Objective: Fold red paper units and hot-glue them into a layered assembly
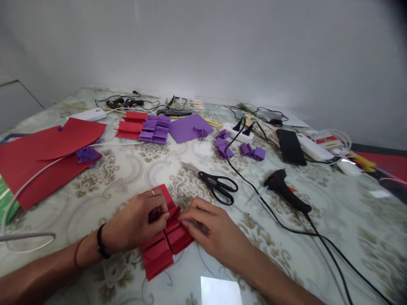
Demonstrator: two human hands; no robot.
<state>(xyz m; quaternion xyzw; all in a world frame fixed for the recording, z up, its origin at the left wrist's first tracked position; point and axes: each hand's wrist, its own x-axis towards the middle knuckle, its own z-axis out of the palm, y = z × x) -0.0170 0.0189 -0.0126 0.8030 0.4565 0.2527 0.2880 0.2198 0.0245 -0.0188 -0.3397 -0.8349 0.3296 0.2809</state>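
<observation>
Covering the whole view is a table [133, 169] with a pale patterned cloth, and everything else lies on it. Largest of the loose things are the red paper sheets [41, 156], well off to the left of the fingers. Beyond the fingertips, toward the wall, sit a stack of folded red and purple pieces [149, 127] and a purple sheet [189, 127].

The folded red paper [165, 245] lies flat under both hands at the near edge. The left hand [136, 224] rests on its upper half, fingers curled and pinching a small flap at the middle crease. The right hand [213, 231] lies flat on the right half, fingers pressed together with the tips meeting the left hand's at that crease.

Just past the right fingertips lie black scissors [219, 186], blades pointing left; farther right is a black glue gun [284, 190] with its cord [330, 250] trailing toward the near edge.

As I judge it, the pleats could spring open or crease crooked if either hand's pressure slips on the smooth cloth. A forearm catching the cord could drag the glue gun.
</observation>
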